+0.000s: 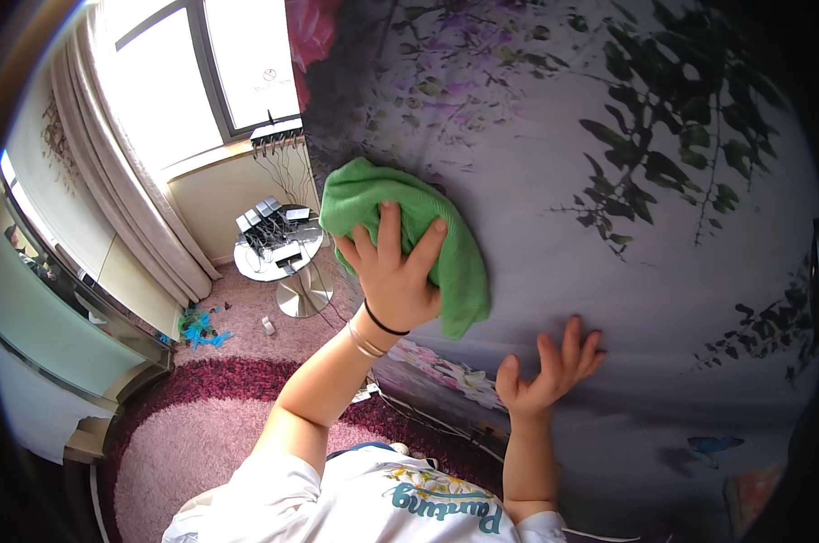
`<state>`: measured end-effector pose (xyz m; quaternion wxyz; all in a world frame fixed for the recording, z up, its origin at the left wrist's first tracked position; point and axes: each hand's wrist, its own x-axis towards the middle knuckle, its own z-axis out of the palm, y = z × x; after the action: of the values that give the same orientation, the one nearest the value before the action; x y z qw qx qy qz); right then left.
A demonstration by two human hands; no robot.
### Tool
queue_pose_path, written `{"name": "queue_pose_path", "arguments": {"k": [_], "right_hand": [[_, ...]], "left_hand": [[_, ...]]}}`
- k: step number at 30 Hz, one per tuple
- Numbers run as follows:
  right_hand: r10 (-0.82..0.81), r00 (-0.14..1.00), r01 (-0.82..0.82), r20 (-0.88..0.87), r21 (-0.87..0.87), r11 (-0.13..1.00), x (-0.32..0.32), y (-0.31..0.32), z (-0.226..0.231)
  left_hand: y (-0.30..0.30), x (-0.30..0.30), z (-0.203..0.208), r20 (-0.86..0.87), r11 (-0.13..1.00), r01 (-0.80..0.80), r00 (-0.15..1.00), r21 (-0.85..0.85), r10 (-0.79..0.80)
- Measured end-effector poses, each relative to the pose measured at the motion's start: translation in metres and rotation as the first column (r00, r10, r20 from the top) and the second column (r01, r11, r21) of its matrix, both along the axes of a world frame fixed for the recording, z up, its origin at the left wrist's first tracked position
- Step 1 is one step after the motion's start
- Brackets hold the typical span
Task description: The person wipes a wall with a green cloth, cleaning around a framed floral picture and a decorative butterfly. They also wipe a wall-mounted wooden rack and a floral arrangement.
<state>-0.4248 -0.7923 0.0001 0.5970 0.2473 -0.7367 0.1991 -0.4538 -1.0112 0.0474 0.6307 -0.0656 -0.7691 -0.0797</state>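
My left hand (397,271) holds a green cloth (464,262) against a purple-grey floral wall covering (536,226). Its fingers are spread over the cloth, which bunches above them and hangs down on the right side. A black band and thin bangles circle that wrist. Lower and to the right, my right hand (551,371) is raised with fingers apart and nothing in it. It is close to the wall covering; whether it touches I cannot tell.
A small round table (305,258) bearing chargers and black cables stands at the left below the window (246,63). More devices with cables sit on the sill. Blue and green bits (205,330) lie on the pink carpet (201,443). Cables run along the wall's base.
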Motion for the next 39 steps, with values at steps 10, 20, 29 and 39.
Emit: {"name": "queue_pose_path", "arguments": {"k": [10, 20, 29, 39], "right_hand": [[0.18, 0.971, -0.172, 0.155, -0.063, 0.983, 0.026, 0.001, -0.03], [0.357, 0.884, -0.325, 0.303, -0.154, 0.933, 0.067, -0.066, -0.061], [-0.069, 0.925, 0.169, 0.373, -0.244, 0.955, 0.025, -0.151, -0.044], [-0.234, 0.794, 0.525, 0.561, -0.44, 0.728, -0.006, -0.2, -0.023]], "left_hand": [[0.003, 0.031, -0.186, 0.478, 0.994, 0.085, 0.877, -0.076, -0.039], [0.043, 0.029, -0.07, 0.279, 0.928, 0.357, 0.907, -0.11, -0.316], [-0.054, 0.018, -0.091, 0.312, 0.507, 0.861, 0.493, -0.042, -0.812], [-0.116, 0.01, -0.117, 0.163, 0.31, 0.951, 0.304, 0.008, -0.938]]}}
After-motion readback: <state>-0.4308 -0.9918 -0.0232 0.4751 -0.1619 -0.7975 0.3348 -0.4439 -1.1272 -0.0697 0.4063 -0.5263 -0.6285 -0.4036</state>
